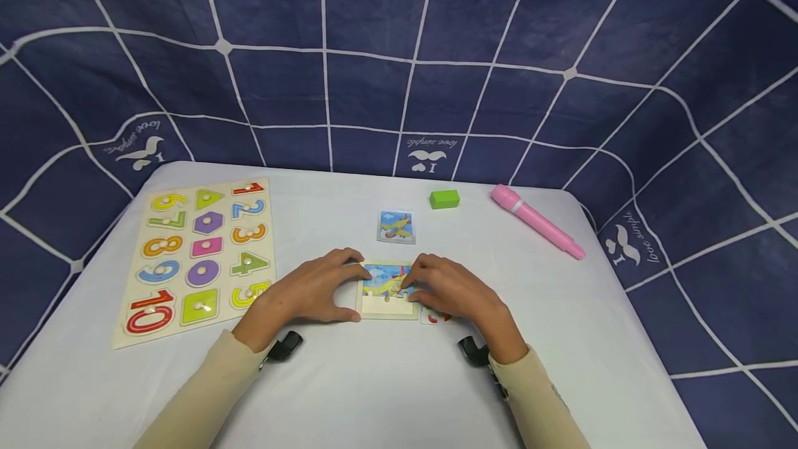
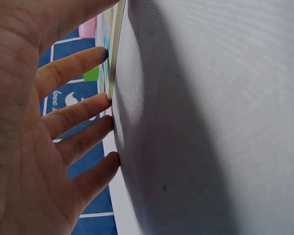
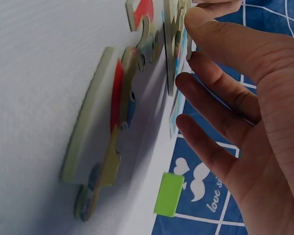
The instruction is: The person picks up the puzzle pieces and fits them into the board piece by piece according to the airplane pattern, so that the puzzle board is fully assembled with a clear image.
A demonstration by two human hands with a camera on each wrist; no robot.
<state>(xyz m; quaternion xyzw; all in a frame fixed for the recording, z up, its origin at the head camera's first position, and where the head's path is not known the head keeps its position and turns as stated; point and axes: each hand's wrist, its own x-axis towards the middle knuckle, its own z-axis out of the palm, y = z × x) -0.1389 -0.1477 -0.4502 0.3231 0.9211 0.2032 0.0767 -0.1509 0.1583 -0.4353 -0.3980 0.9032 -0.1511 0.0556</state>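
Observation:
A small jigsaw board (image 1: pixel 389 307) lies in front of me, its upper part showing a sky-and-airplane picture and its lower strip bare. My left hand (image 1: pixel 316 287) rests at the board's left side, index fingertip on the picture and thumb by the lower left corner. In the left wrist view its fingers are fairly straight. With thumb and index finger, my right hand (image 1: pixel 454 288) pinches a puzzle piece (image 3: pixel 189 48) over the board's right part. Loose puzzle pieces (image 3: pixel 90 127) lie on the cloth beneath the right hand, mostly hidden in the head view.
Behind the board lies an airplane picture card (image 1: pixel 396 227). A green block (image 1: pixel 445 199) and a pink pen-shaped toy (image 1: pixel 541 223) are farther back right. A number-and-shape peg board (image 1: pixel 181 229) covers the left side. A blue gridded curtain (image 1: pixel 368 89) surrounds the white table.

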